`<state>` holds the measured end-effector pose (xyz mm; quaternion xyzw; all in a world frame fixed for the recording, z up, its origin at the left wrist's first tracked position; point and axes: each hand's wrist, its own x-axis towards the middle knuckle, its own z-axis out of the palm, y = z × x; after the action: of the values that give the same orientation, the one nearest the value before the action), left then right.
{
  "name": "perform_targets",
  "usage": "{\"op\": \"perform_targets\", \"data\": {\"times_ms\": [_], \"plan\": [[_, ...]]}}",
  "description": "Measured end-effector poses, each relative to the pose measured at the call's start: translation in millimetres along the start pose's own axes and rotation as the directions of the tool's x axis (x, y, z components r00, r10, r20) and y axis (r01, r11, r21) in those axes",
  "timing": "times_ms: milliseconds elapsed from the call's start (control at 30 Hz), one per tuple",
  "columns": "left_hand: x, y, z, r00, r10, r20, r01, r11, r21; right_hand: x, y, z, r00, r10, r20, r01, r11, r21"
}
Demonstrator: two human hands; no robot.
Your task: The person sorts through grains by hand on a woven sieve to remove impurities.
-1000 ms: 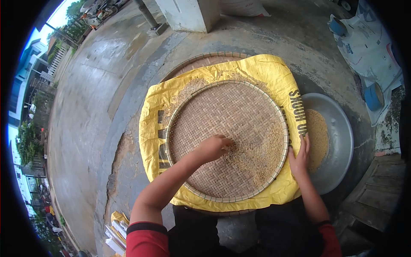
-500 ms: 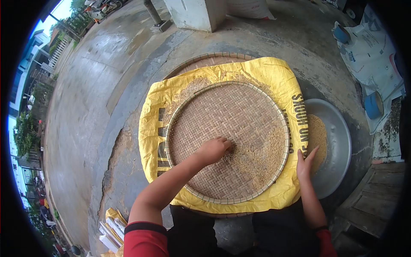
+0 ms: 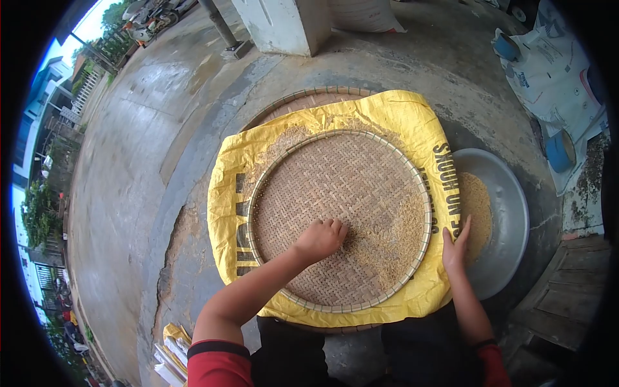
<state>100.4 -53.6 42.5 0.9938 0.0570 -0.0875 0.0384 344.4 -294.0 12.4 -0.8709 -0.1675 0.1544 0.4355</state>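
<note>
My left hand [image 3: 322, 238] is curled over the round woven bamboo tray [image 3: 303, 184], its fingertips down at the left edge of a spread of unhusked rice grain [image 3: 387, 242]. What those closed fingers hold, if anything, is hidden. The tray lies flat on a yellow woven sack [image 3: 229, 168] with black print. At the sack's right edge is my right hand [image 3: 456, 250], its thumb and fingers apart and stretched out, beside a wide metal basin [image 3: 509, 238]. Similar grain [image 3: 476, 206] lies in the basin's left part.
Beneath the sack, another bamboo tray [image 3: 309, 97] shows its far rim. A white pillar [image 3: 277, 26] and a full sack [image 3: 364, 14] stand at the back. To the right are plastic sheeting [image 3: 548, 77] and wooden boards [image 3: 561, 284]; folded sacks [image 3: 171, 355] lie at lower left.
My left hand has turned slightly, so more of its curled fingers shows, and it sits a little nearer to me. My right hand stays at the sack's edge. The view has shifted slightly.
</note>
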Motion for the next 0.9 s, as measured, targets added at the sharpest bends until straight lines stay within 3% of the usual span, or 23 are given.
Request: {"op": "perform_targets", "data": {"times_ms": [667,733,800,867,900], "plan": [[-2,0,13,0.997,0.003,-0.083,0.001,0.998,0.056,4,19,4,0.997,-0.074,-0.008,0.075,0.995,0.067],[1,4,2,0.987,-0.135,0.081,0.140,0.989,-0.056,6,22,4,0.996,-0.086,-0.017,0.087,0.995,0.046],[24,11,-22,0.958,-0.218,0.186,0.283,0.825,-0.489,6,24,6,0.995,-0.090,-0.034,0.091,0.996,0.023],[59,40,-78,0.987,-0.129,0.093,0.146,0.503,-0.852,5,21,4,0.994,-0.105,-0.019,0.105,0.994,-0.010],[74,62,-105,0.998,-0.050,-0.049,-0.033,0.281,-0.959,3,14,2,0.995,-0.097,-0.017,0.097,0.995,-0.003]]}}
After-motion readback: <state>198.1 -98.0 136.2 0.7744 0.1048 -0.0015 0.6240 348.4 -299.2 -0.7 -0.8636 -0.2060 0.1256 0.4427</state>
